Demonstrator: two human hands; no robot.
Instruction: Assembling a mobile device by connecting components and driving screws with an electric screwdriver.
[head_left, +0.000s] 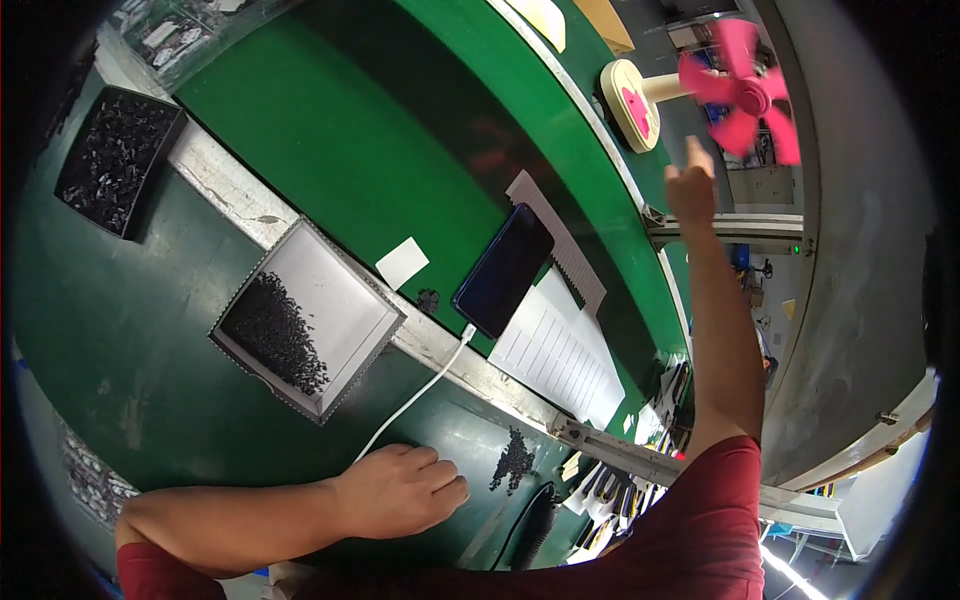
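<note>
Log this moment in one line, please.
left hand: curled, beside white cable | right hand: extended toward pink fan | white box: black pieces inside

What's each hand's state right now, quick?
Left hand: closed in a loose fist over the green table; any contents hidden.
Right hand: out toward the pink fan, one finger extended; nothing visibly held, grip unclear.

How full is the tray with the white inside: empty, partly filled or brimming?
The tray is partly filled: small black pieces cover its left part, while bare white bottom shows on the right.
</note>
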